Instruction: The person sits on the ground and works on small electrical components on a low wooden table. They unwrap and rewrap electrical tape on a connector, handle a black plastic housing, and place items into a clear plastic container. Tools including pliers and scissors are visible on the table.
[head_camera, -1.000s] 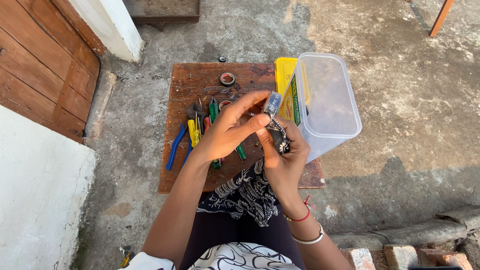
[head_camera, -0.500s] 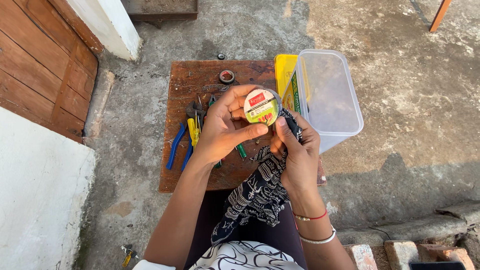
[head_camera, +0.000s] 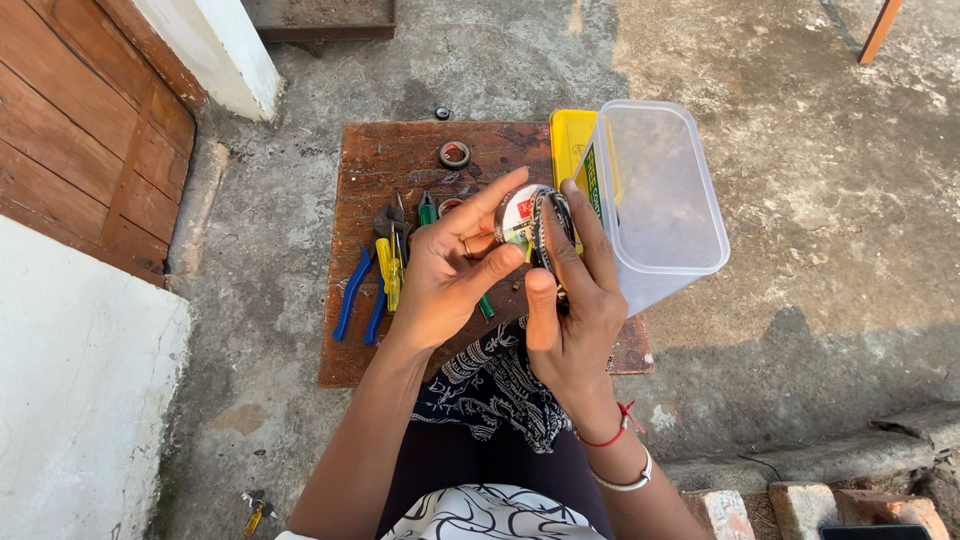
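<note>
I see both hands raised together over the wooden board (head_camera: 400, 340), which serves as my reference. The left hand (head_camera: 445, 275) has its fingers curled, with the index finger and thumb pinching the rim of a small round tin (head_camera: 518, 215). The right hand (head_camera: 570, 305) is closed around a dark ring-shaped part (head_camera: 548, 225) pressed against the tin's right side, fingers extended upward along it and thumb raised beside it. The tin is held above the board's right half, clear of its surface.

On the board's left half lie blue-handled pliers (head_camera: 352, 295) and a yellow-handled tool (head_camera: 388, 272). Near the board's far edge sits a roll of tape (head_camera: 455, 154). At the board's right edge, a clear plastic box (head_camera: 660, 195) stands tilted, touching a yellow lid (head_camera: 570, 140).
</note>
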